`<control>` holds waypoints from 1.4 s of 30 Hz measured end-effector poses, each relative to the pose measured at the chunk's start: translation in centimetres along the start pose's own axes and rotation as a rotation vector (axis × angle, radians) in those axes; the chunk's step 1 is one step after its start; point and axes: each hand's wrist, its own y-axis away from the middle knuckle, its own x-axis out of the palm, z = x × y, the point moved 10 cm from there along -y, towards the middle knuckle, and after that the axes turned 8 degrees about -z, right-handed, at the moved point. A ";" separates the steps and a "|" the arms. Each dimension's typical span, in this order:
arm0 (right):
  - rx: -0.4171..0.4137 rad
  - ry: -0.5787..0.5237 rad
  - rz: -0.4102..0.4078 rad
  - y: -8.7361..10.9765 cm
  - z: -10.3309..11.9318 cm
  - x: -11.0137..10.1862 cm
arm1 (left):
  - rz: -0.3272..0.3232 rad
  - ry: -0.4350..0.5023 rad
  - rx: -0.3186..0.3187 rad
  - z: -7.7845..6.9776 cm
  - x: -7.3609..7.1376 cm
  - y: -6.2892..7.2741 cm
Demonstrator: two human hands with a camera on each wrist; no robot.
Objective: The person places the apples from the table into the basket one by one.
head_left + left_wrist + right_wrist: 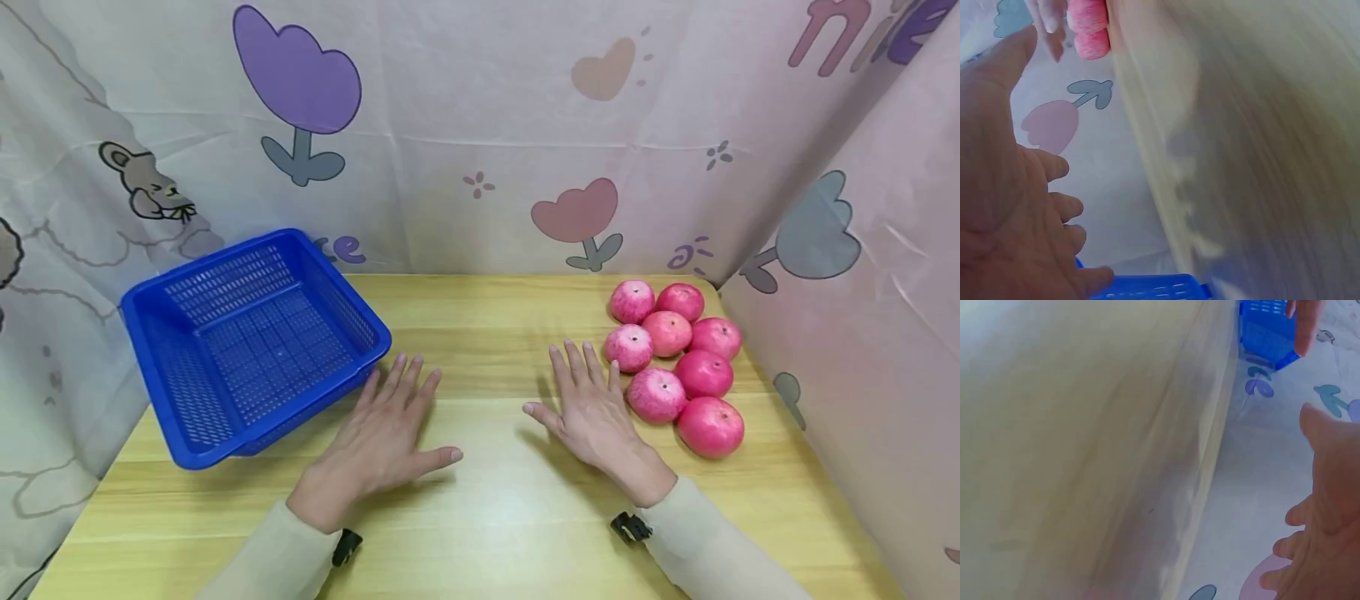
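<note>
My left hand [386, 433] is spread palm down over the table, its fingertips close to the near right side of a blue plastic basket [360, 372]. Thumb and fingers are straight and hold nothing. On the other side, my right hand [592, 412] is spread in the same way, holding nothing. Its little finger is nearest to a group of several round pink fruits [667, 333] on the right of the table. Some of these fruits are pale and speckled at the top, others a deeper pink. In the left wrist view, two pink fruits [1092, 44] show beyond the left thumb.
The wooden table [480, 333] meets a printed cloth [450, 100] hanging at the back, with more cloth along both sides. A perforated floor and sloping walls show inside the basket. A black strap [632, 527] is at the right wrist.
</note>
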 end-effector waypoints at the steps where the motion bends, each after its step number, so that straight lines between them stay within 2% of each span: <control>1: 0.001 -0.008 0.002 -0.1 0.2 -0.1 | -0.003 0.003 0.003 -0.1 -0.2 0.1; 5: -0.001 -0.057 0.014 -0.8 1.1 -0.3 | -0.024 0.016 0.026 -0.7 -1.5 0.5; 7: -0.008 -0.079 0.021 -1.3 1.6 -0.4 | -0.069 0.022 0.054 -1.1 -2.9 0.8; 10: -0.017 -0.106 0.031 -2.1 2.4 -0.4 | -0.169 0.023 0.089 -1.1 -5.4 1.3; 13: -0.024 -0.126 0.041 -2.8 3.2 -0.5 | -0.258 0.034 0.081 0.0 -7.6 1.7; 16: -0.031 -0.149 0.052 -3.4 3.9 -0.4 | -0.276 0.037 0.004 2.2 -8.6 2.0; 22: -0.061 -0.177 0.054 -4.7 5.8 -0.3 | -0.195 0.009 -0.213 7.1 -8.6 3.5; 27: -0.092 -0.184 0.068 -5.7 7.7 0.0 | -0.123 0.003 -0.290 8.9 -7.6 4.6; 30: -0.112 -0.190 0.083 -6.0 8.9 0.4 | -0.054 -0.008 -0.304 8.9 -6.5 4.8; 32: -0.129 -0.195 0.091 -6.2 9.7 0.6 | -0.036 -0.025 -0.300 8.6 -6.0 4.7; 37: -0.171 -0.183 0.095 -6.4 11.1 1.0 | -0.087 -0.088 -0.246 7.2 -5.8 3.8; 42: -0.204 -0.163 0.103 -6.7 12.0 1.4 | -0.119 -0.110 -0.194 5.7 -5.4 2.9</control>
